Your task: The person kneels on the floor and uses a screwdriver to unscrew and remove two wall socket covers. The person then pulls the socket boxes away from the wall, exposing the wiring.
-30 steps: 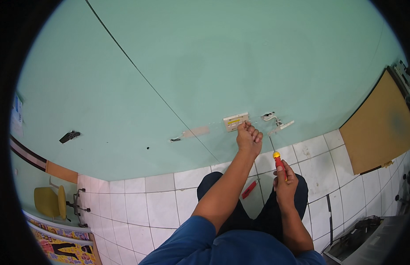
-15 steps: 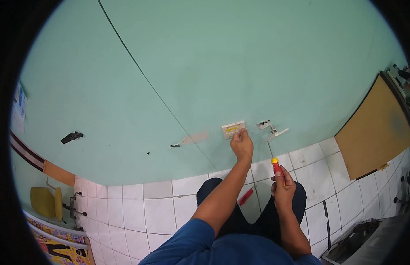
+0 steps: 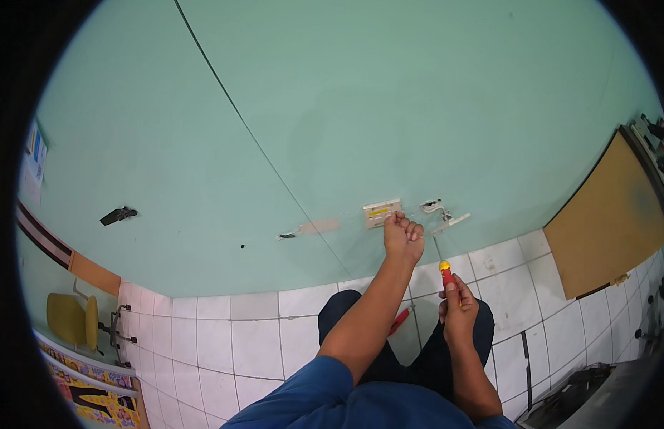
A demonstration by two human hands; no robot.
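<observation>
My right hand (image 3: 461, 312) is closed round a red-and-yellow screwdriver (image 3: 447, 273), its thin shaft pointing up at the wall. The screwdriver's tip is close below a white fitting (image 3: 453, 223) that sits tilted at the end of white wires (image 3: 433, 206) coming from a hole in the wall. My left hand (image 3: 403, 238) is closed at the lower right corner of a pale rectangular wall box (image 3: 378, 207) with a yellow strip inside. Whatever the left fingers pinch is hidden or too small to name. A red-handled tool (image 3: 400, 321) lies on the floor between my knees.
The green wall (image 3: 332, 129) rises ahead, with a thin dark line running down it. Another wall hole (image 3: 287, 235) and a black piece (image 3: 118, 215) are to the left. A brown board (image 3: 607, 222) leans at the right. White tiles (image 3: 257, 339) cover the floor. A yellow chair (image 3: 66, 317) stands far left.
My left hand has turned at the wall box and shifted slightly right, its curled fingers now showing more. The right hand keeps the screwdriver below the fitting. The view has shifted slightly.
</observation>
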